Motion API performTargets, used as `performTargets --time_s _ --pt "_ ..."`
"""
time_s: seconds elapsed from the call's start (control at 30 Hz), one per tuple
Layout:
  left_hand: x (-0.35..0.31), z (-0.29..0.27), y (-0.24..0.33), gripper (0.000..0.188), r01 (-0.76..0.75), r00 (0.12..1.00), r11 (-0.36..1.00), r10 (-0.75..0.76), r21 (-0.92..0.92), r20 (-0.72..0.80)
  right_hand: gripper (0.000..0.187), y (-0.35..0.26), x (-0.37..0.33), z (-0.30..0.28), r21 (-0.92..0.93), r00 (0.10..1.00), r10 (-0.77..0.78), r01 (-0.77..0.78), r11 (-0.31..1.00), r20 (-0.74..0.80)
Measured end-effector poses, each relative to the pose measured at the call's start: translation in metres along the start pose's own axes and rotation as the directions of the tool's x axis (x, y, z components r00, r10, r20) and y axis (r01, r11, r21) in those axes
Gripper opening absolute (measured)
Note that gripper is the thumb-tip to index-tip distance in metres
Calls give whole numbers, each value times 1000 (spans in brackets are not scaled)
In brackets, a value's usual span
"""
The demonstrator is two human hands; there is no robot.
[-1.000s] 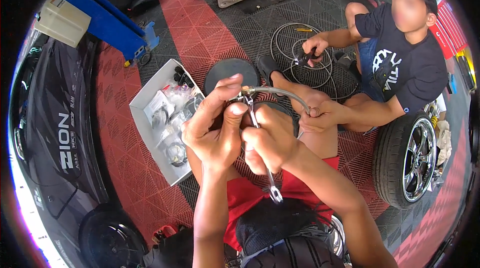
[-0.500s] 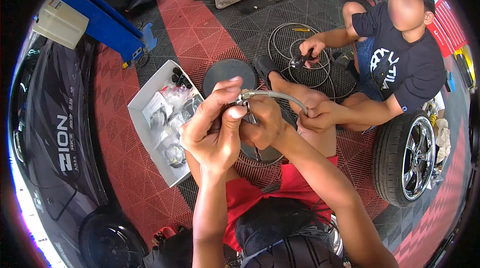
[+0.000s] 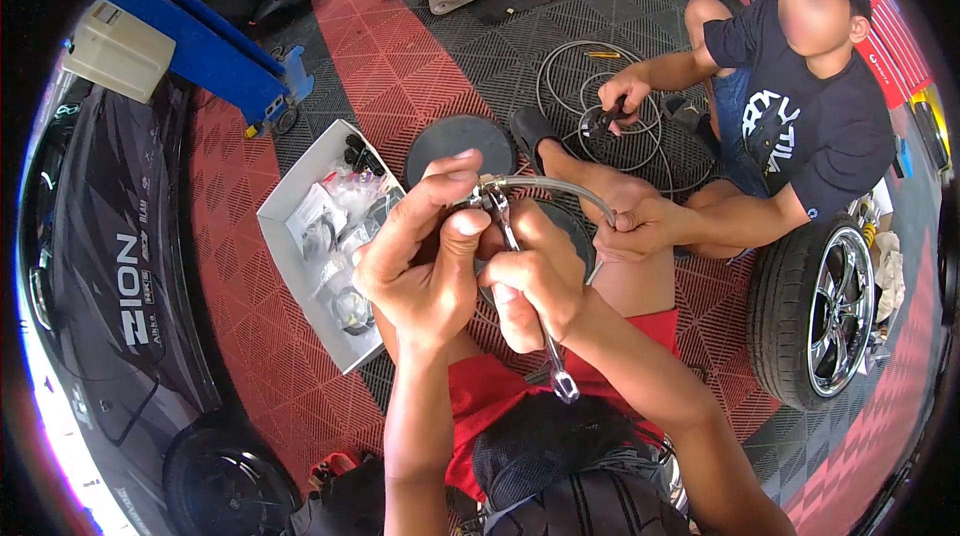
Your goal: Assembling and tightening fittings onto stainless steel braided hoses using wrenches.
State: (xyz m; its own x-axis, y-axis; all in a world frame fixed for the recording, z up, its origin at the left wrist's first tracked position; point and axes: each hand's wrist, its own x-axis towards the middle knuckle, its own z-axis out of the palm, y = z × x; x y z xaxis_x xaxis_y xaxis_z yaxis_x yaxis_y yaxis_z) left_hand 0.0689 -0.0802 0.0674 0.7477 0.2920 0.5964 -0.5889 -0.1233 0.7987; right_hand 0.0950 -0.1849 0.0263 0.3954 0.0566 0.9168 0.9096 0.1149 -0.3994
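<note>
My left hand (image 3: 420,271) is closed, thumb and fingers pinching a small metal hose fitting (image 3: 478,192), partly hidden by the fingertips. From that fitting a grey braided hose (image 3: 555,183) curves right into a co-worker's hand (image 3: 638,232). My right hand (image 3: 535,286) is wrapped round the shaft of a chrome wrench (image 3: 563,382). The wrench's upper end meets the fitting beside my left fingertips, and its lower end points down toward my lap. In the co-worker's other hand (image 3: 625,101) is a black hand tool whose kind I cannot make out.
A white box (image 3: 300,266) with bagged parts lies to my left. Round black discs (image 3: 460,151) lie in front. Coiled hose (image 3: 560,66) rests on the tiled floor near the crouching co-worker. A wheel (image 3: 815,316) stands at right, a dark car (image 3: 120,266) at left beside a blue post (image 3: 190,26).
The wrench has swung into clearer view, its lower end now nearer my lap, and my right hand has turned and dropped slightly. My left hand stays nearly still on the fitting.
</note>
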Motion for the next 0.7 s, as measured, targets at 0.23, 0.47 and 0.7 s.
performTargets --time_s 0.23,0.47,0.7 --pt "2 7 -3 21 -138 990 989 138 56 -2 6 -26 20 -13 12 976 212 -213 977 54" --pt "0 0 -6 21 -126 992 989 126 80 -3 4 -17 23 -9 8 980 190 -191 982 57" --pt "0 3 -5 19 -163 987 983 164 84 4 10 -22 33 -16 -12 976 200 -200 980 84"
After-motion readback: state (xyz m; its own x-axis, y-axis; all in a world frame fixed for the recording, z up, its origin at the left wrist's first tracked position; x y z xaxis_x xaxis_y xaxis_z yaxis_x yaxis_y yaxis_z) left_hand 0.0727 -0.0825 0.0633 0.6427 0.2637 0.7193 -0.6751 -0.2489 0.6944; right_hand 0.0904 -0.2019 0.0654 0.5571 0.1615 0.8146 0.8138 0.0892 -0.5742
